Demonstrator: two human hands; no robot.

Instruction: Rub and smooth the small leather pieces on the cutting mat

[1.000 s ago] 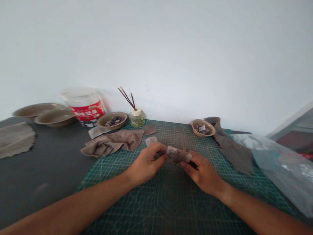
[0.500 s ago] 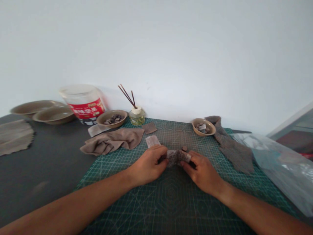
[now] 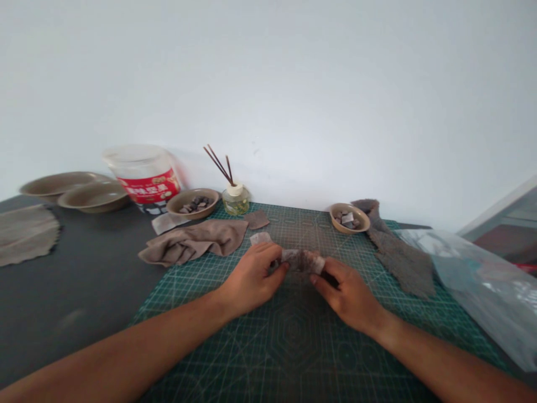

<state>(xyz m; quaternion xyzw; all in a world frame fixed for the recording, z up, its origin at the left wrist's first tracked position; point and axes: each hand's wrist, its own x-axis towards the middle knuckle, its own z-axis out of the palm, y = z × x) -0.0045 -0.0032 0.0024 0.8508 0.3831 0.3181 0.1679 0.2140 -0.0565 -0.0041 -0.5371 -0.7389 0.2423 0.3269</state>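
Between my hands is a small strip of thin, greyish-white material with dark brown patches, maybe tissue or cloth. My left hand pinches its left end with thumb and fingers. The right end is pinched by my right hand. Both hands are closed, just above the green cutting mat. Just behind my left hand lies a pale whitish piece, partly hidden by the fingers. A small brown cloth square rests farther back on the mat.
Crumpled brown cloth lies left. Bowls of small grey-brown pieces stand at back: one left, one right. Nearby are a reed diffuser, a red-labelled tub, grey fuzzy cloth and a clear plastic bag.
My hands have shifted slightly, and the strip now looks flatter and more stretched between them. The small brown piece visible by my right fingers before is no longer distinct.
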